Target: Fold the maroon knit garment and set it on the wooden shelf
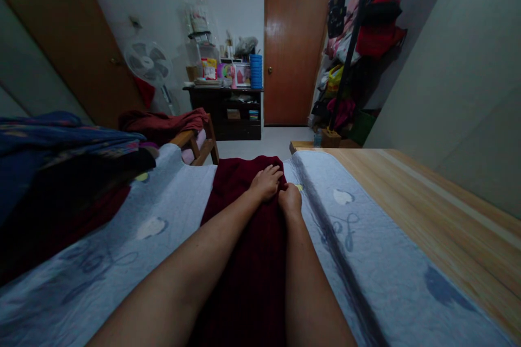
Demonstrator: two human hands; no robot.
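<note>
While resting the left hand (267, 183) with fingers slightly spread over maroon cloth (232, 190) beneath, seemingly pinched its edge beside them with the right hand (291, 200); apparently straightening, so probably needed to pull evenly.

A brown door (296, 49) stands beside a dark cabinet (226, 116).

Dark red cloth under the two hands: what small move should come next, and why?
Probably a light tug with the right hand to straighten the dark red cloth along its right edge: that hand appears to pinch the edge near the far end, which looks uneven, while the left hand lies open on top and could steady it.
</note>
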